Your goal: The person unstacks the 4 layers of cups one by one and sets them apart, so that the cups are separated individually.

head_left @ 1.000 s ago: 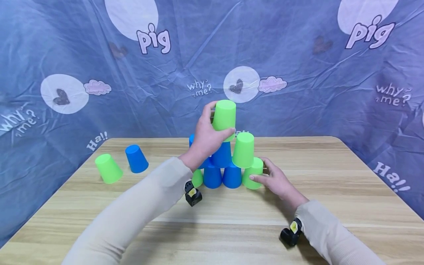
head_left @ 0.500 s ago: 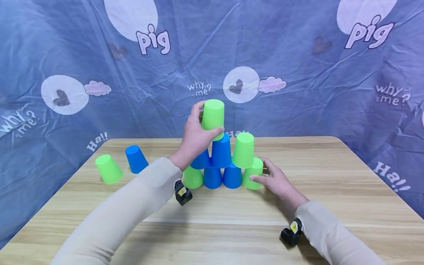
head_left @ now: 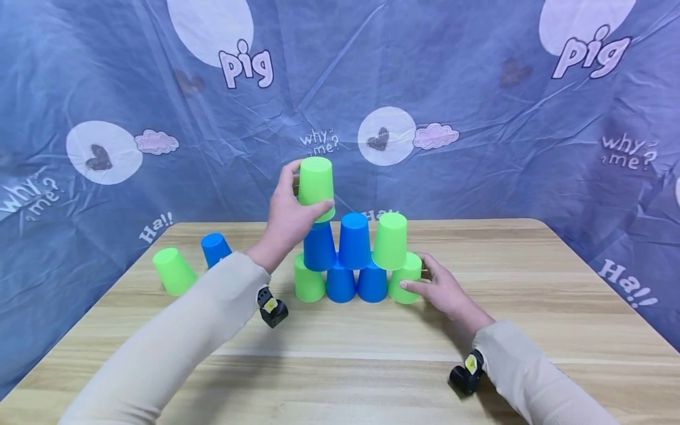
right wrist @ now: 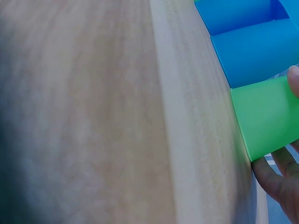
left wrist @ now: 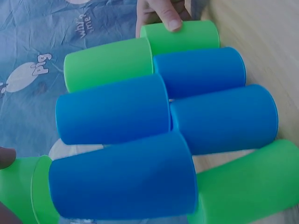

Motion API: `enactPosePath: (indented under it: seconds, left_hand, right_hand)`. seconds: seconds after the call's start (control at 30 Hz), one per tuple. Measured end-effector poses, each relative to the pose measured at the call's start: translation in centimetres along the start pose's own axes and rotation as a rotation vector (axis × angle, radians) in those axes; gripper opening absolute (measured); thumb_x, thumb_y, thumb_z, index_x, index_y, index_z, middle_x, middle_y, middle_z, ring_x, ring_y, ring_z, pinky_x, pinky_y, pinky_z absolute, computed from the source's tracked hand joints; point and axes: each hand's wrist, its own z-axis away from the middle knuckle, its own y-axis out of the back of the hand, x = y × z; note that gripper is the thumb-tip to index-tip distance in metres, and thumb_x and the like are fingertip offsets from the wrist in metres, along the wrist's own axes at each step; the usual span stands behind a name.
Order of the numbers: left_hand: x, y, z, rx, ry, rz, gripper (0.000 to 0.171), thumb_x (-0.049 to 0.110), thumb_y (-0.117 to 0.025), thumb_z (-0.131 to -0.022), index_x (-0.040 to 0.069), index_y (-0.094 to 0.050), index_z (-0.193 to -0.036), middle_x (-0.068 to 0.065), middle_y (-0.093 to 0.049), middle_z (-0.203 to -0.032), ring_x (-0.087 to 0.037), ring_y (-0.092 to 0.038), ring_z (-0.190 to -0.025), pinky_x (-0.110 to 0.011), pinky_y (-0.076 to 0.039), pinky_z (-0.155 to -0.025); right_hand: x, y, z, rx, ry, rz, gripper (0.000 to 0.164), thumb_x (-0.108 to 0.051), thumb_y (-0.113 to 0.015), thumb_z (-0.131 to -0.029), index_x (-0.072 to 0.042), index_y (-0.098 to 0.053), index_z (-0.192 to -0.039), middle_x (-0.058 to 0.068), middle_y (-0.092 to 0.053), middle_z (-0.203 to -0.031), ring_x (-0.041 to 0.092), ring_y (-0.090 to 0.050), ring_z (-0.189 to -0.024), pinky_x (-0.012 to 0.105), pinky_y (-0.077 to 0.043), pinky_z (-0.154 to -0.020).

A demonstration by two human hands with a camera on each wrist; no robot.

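Observation:
My left hand point(head_left: 287, 215) grips an upside-down green cup point(head_left: 316, 186), thumb across its front near the rim. That rim overlaps the top of the left blue cup point(head_left: 319, 249) in the head view; the left wrist view shows the two end to end. Beside this blue cup in the upper row stand another blue cup point(head_left: 354, 242) and a green cup point(head_left: 390, 241). Under them, two blue cups point(head_left: 341, 284) stand between a left green cup point(head_left: 309, 283) and a right green cup point(head_left: 405, 282). My right hand point(head_left: 443, 289) holds the right one between thumb and fingers.
At the left of the wooden table point(head_left: 350, 378), a loose green cup point(head_left: 173, 270) and a loose blue cup point(head_left: 215, 249) stand upside down, the blue one partly behind my left sleeve point(head_left: 175, 336). A printed blue cloth point(head_left: 462, 177) hangs behind the table.
My left hand has moved left with the green cup, from above the middle of the upper row to above its left blue cup. My right hand has stayed on the lower right green cup.

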Motion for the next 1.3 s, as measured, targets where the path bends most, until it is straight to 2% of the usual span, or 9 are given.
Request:
enactPosePath:
  seconds: [0.47, 0.73, 1.0, 1.3]
  left_hand:
    - [-1.3, 3.1, 0.1, 0.077, 0.043, -0.037, 0.076, 0.013, -0.071, -0.080, 0.021, -0.027, -0.141, -0.014, -0.045, -0.129, -0.028, -0.048, -0.111, -0.045, -0.049, -0.085]
    - [-2.7, 4.9, 0.4, 0.115, 0.114, -0.010, 0.077, 0.013, -0.070, -0.080, 0.020, -0.025, -0.142, -0.015, -0.043, -0.130, -0.027, -0.046, -0.112, -0.043, -0.047, -0.087]
    - [-3.9, 6.9, 1.3, 0.144, 0.131, -0.035, 0.078, 0.015, -0.070, -0.081, 0.018, -0.023, -0.143, -0.016, -0.041, -0.132, -0.028, -0.045, -0.115, -0.043, -0.045, -0.091]
    - [-5.2, 9.1, 2.5, 0.217, 0.154, -0.091, 0.077, 0.018, -0.070, -0.081, 0.016, -0.024, -0.143, -0.014, -0.043, -0.132, -0.027, -0.045, -0.115, -0.042, -0.044, -0.093]
  right_hand:
    - [-0.1, 0.1, 0.2, 0.001, 0.014, -0.010, 0.067, -0.022, -0.070, -0.082, -0.008, -0.036, -0.137, 0.019, -0.049, -0.128, 0.037, -0.046, -0.118, 0.055, -0.036, -0.099]
    - [0.0, 0.1, 0.2, -0.001, 0.018, -0.017, 0.066, -0.021, -0.069, -0.082, -0.008, -0.036, -0.137, 0.019, -0.049, -0.128, 0.038, -0.046, -0.118, 0.055, -0.036, -0.099]
    - [0.2, -0.2, 0.1, -0.001, 0.000, -0.019, 0.066, -0.022, -0.070, -0.082, -0.010, -0.036, -0.137, 0.018, -0.049, -0.129, 0.037, -0.046, -0.119, 0.056, -0.035, -0.100]
    - [0.0, 0.1, 0.1, 0.001, 0.003, -0.001, 0.067, -0.023, -0.070, -0.082, -0.009, -0.035, -0.138, 0.019, -0.049, -0.129, 0.037, -0.046, -0.118, 0.055, -0.036, -0.098]
